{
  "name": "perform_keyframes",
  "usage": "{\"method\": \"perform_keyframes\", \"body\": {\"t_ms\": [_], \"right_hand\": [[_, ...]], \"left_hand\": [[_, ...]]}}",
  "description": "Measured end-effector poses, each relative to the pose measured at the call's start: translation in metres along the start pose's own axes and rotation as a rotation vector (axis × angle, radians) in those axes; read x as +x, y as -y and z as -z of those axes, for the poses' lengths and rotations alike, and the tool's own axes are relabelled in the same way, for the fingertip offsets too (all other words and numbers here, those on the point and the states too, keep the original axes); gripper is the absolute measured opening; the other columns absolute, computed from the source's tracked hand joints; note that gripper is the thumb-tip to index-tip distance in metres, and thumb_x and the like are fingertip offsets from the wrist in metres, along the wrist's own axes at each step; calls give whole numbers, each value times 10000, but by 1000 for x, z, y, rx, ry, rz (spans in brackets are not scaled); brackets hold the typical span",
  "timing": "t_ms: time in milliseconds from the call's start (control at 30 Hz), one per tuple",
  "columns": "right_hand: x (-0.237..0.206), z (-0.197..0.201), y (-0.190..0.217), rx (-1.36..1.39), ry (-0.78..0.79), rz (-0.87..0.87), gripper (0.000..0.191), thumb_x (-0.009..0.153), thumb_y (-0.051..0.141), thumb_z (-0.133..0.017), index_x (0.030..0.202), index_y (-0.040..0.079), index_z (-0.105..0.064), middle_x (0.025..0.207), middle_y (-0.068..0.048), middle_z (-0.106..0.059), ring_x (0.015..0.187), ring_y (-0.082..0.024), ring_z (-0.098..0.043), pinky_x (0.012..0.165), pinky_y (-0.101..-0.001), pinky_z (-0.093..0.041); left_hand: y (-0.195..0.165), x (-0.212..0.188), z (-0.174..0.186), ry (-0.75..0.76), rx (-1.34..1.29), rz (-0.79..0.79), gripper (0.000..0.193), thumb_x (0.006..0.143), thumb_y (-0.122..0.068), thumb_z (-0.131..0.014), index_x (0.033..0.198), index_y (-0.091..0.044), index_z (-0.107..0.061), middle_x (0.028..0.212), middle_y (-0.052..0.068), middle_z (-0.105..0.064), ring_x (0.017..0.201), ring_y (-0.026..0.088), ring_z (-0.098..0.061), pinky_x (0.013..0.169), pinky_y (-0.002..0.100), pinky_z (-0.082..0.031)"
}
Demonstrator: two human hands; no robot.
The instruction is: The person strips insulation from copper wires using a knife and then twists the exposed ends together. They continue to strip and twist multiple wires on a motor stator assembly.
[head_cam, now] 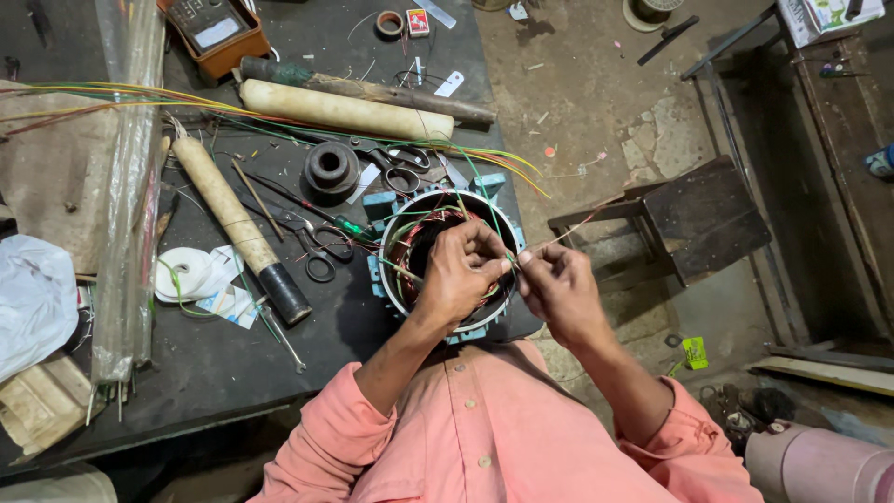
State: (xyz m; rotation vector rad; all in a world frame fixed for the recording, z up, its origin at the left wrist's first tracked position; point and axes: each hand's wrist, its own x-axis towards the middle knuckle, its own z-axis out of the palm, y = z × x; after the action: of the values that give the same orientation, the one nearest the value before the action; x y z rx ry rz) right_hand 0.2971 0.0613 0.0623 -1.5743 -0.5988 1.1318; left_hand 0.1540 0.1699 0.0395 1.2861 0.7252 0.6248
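Two bare hands meeting over a motor stator (445, 270) at the near right edge of a dark workbench (214, 363). Left hand (461, 270) curled above the stator's open bore, fingertips pinched shut on a thin green wire (509, 259). Right hand (559, 289) just beside it, off the bench edge, thumb and forefinger closed on a thin pale wire (582, 226) running up and to the right, away from the stator. Fingertips of both hands almost touching at the pinch.

Stator standing on end, bore axis upright and facing the camera, round metal rim with blue housing showing at the corners. Copper windings visible inside, partly hidden by the left hand. Green and yellow lead wires (484, 158) arching from the stator rim toward the far left across the bench.

Left of the stator: scissors (317, 247), a green-handled screwdriver (349, 225), a black round part (331, 168). Farther left, a pale paper roll (237, 228) with a black end, lying diagonally, and a spool of white tape (186, 272). At the far side, a second pale roll (345, 110) lying nearly crosswise. Right of the bench, on the floor, a dark wooden stool (694, 224).
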Motion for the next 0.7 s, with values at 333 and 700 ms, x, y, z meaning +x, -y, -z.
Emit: {"method": "perform_keyframes", "body": {"t_ms": [333,700], "right_hand": [[-8,27,25,-837,-180,648,147,1003,173,-726,976,31,-700,796,-98,-680,646,-210,-632,568,-335,-499],[16,29,54,-1329,291,1344,374,808,122,-795,1154,21,-695,1070,-109,-672,913,-289,-643,798,-430,-495]], "left_hand": [[-1,0,2,11,-22,9,203,767,43,-781,915,-7,-652,850,48,-707,767,109,-695,692,262,-596],[2,1,3,34,-58,2,207,778,40,-778,918,-8,-634,823,49,-696,728,88,-671,654,245,-576]]}}
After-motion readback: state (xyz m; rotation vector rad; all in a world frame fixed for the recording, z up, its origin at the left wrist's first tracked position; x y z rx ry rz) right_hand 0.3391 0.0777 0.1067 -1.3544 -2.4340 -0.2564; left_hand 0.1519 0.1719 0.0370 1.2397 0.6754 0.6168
